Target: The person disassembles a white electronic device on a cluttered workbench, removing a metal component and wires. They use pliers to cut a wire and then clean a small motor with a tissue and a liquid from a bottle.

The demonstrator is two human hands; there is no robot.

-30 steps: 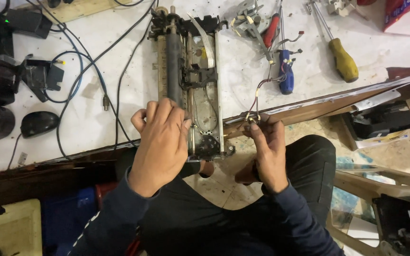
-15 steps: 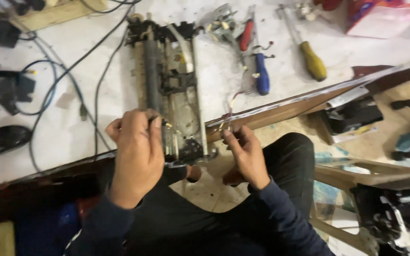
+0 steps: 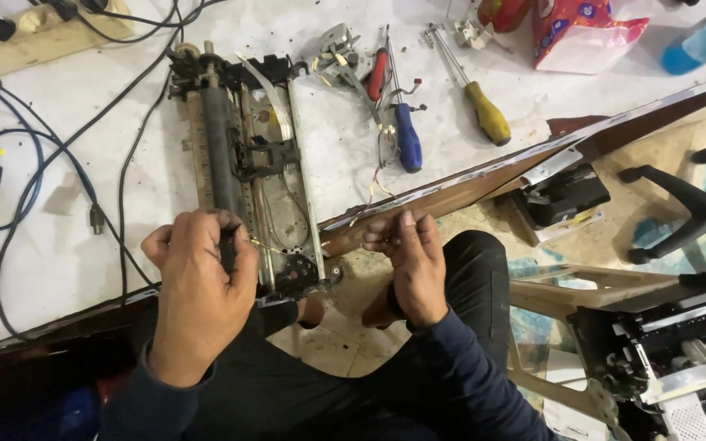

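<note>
A long printer mechanism (image 3: 255,163) with a black roller and metal frame lies lengthwise on the white worktable (image 3: 67,204). My left hand (image 3: 202,273) is closed on the near end of its black roller. My right hand (image 3: 408,253) is at the table's front edge, to the right of the mechanism, with its fingers pinched together; thin wires (image 3: 373,184) run from the table down toward them. Whether the fingers actually hold the wires is hard to tell.
A blue-handled screwdriver (image 3: 406,135), a red-handled one (image 3: 377,73) and a yellow-handled one (image 3: 484,110) lie on the table beyond my right hand. Black and blue cables (image 3: 34,163) lie to the left. A chair base (image 3: 696,204) and another opened device (image 3: 672,359) are on the floor at right.
The view has shifted, so the scene sits further right in frame. My right hand has closed tighter at the table edge. My left hand stays on the roller end.
</note>
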